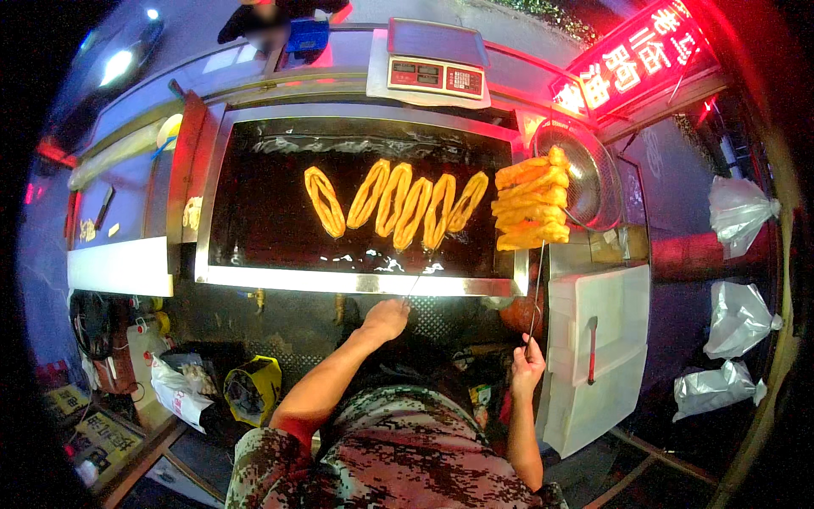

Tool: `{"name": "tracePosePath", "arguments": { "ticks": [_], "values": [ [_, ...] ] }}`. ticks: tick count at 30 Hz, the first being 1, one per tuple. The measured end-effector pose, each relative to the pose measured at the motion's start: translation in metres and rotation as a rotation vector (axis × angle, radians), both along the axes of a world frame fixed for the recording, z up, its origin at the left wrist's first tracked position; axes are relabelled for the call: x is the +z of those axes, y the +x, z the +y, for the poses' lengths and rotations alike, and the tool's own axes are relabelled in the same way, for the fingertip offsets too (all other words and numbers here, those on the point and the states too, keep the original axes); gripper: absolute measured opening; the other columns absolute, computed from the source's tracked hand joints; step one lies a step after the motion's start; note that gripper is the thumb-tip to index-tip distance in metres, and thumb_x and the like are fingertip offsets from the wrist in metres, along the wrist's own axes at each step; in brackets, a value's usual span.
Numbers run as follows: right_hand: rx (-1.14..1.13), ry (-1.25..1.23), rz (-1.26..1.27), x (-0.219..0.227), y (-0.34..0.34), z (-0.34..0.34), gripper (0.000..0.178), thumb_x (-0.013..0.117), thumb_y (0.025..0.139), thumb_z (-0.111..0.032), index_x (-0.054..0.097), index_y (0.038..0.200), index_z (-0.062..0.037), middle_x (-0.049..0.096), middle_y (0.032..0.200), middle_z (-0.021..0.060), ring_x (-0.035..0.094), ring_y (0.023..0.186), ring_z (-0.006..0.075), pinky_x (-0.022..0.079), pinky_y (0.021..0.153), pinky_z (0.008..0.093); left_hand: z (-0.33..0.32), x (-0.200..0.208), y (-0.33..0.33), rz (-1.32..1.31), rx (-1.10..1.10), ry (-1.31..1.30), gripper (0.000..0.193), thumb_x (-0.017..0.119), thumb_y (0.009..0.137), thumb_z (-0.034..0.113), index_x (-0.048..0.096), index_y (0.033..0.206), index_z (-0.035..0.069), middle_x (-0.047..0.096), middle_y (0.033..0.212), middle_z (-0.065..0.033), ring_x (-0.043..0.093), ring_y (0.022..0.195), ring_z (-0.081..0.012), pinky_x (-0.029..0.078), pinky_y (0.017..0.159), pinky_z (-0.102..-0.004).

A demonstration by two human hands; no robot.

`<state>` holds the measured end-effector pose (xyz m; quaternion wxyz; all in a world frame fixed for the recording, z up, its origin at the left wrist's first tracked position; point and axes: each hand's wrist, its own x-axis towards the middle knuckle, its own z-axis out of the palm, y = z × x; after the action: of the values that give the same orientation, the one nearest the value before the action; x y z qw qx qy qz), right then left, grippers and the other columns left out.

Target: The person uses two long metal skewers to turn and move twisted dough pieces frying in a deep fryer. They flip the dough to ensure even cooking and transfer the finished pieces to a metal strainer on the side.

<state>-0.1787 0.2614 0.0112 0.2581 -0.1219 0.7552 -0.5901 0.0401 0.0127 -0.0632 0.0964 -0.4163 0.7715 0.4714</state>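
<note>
My right hand [527, 360] is closed around the lower end of a long thin metal skewer [536, 297]. Several golden fried dough sticks [532, 204] are stacked along the skewer's far end, at the right rim of the fryer. Near the fryer's front edge, my left hand [387, 320] is closed on a thin stick [415, 285] that reaches over the rim; its far end is hard to see. Several looped fried dough sticks [405, 204] float in a zigzag row in the dark oil of the rectangular metal fryer [339, 283].
A round wire strainer [593, 182] stands beside the stacked dough. Translucent plastic bins [593, 373] are at my right. A scale [435, 75] sits behind the fryer, a white board [119, 270] to its left. Beyond the counter is a person [254, 21] by a blue basket [307, 36].
</note>
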Motion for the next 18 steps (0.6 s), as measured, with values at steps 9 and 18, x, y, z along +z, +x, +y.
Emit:
{"name": "tracePosePath", "arguments": {
  "ticks": [9, 18],
  "values": [
    [0.015, 0.028, -0.004, -0.002, 0.008, -0.003, 0.035, 0.061, 0.086, -0.002, 0.056, 0.121, 0.0017, 0.046, 0.072, -0.0067, 0.036, 0.054, 0.0018, 0.027, 0.046, 0.0189, -0.024, -0.001, -0.007, 0.096, 0.181, 0.690, 0.036, 0.043, 0.099, 0.032, 0.050, 0.122, 0.005, 0.057, 0.071, -0.0038, 0.055, 0.053, -0.0103, 0.046, 0.043, -0.0248],
    [0.010, 0.071, -0.004, -0.003, 0.012, -0.003, 0.036, 0.063, 0.084, -0.003, 0.058, 0.119, 0.0025, 0.046, 0.074, -0.0077, 0.039, 0.063, 0.0026, 0.031, 0.056, 0.0190, -0.024, 0.041, 0.052, 0.035, 0.197, 0.381, 0.032, 0.044, 0.097, 0.027, 0.057, 0.112, 0.002, 0.062, 0.078, -0.0135, 0.061, 0.068, -0.0253, 0.049, 0.056, -0.0384]
  ]
}}
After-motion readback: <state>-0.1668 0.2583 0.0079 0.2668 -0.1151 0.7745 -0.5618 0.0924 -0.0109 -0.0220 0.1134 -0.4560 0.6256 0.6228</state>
